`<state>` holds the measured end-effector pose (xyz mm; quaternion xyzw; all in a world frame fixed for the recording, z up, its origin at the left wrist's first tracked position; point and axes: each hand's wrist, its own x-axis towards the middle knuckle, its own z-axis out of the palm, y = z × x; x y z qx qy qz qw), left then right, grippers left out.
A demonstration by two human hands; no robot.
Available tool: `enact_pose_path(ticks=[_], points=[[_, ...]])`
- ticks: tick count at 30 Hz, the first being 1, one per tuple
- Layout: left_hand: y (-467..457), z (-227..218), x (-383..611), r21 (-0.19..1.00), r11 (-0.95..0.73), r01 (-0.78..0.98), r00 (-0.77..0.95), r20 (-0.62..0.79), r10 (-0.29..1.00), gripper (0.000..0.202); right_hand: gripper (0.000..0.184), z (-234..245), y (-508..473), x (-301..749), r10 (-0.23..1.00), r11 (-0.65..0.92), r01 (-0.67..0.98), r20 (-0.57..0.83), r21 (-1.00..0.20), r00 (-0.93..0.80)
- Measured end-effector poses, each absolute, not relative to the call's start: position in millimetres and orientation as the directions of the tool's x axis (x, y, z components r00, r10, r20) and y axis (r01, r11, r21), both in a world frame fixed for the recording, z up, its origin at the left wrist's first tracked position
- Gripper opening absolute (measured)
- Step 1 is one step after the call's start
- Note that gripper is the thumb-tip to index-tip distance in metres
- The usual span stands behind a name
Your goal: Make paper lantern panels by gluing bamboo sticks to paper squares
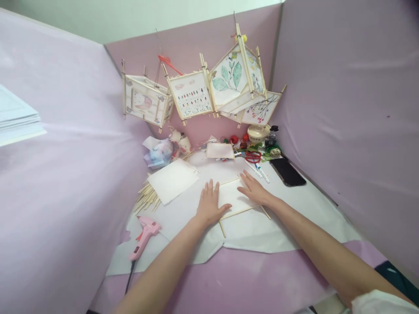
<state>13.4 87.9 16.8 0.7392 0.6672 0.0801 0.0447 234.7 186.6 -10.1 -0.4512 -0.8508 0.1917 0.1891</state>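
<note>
Both hands lie flat on a stick-framed paper panel [230,194] on the white-covered counter [188,229].
The left hand [208,206] covers the panel's left edge, fingers spread and thumb reaching inward; the right hand [253,191] rests at the right edge, its fingers also apart, neither hand pinching anything. The panel sits between them, with stick ends jutting out toward the person. To do this well, I would press evenly along the sticks rather than on the unsupported paper, smooth from the middle outward, and keep the corners square so the sheet stays taut. The pink glue gun [145,234] lies left of the left forearm; its tip is best kept clear of skin.
</note>
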Motion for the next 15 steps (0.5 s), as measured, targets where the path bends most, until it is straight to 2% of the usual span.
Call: enact_pose_path(ticks=[2,4,6,8,10,13,15], points=[[81,17,15,0.181,0.004,0.983,-0.031,0.145,0.989,0.092,0.069,-13,183,237,0.908,0.41,0.698,0.185,-0.588,-0.377],[72,15,17,0.238,0.138,0.961,-0.173,0.135,0.976,0.084,0.055,-15,175,238,0.937,0.344,0.688,0.191,-0.639,-0.292],[64,10,20,0.413,0.204,0.888,-0.254,0.069,0.965,0.078,0.038,-17,167,235,0.941,0.335,0.662,0.198,-0.67,-0.276],[57,5,21,0.619,0.2,0.759,-0.278,0.03,0.96,0.077,0.029,-16,160,231,0.942,0.332,0.622,0.208,-0.709,-0.265],[55,5,20,0.756,0.175,0.631,-0.297,0.027,0.955,0.076,0.03,-12,156,226,0.95,0.306,0.564,0.212,-0.767,-0.228],[53,14,12,0.868,0.1,0.487,-0.282,0.047,0.958,0.068,0.043,1,150,222,0.958,0.282,0.445,0.222,-0.85,-0.182],[50,22,5,0.938,0.031,0.344,-0.26,0.064,0.964,0.065,0.05,12,146,219,0.954,0.29,0.234,0.26,-0.928,-0.151]])
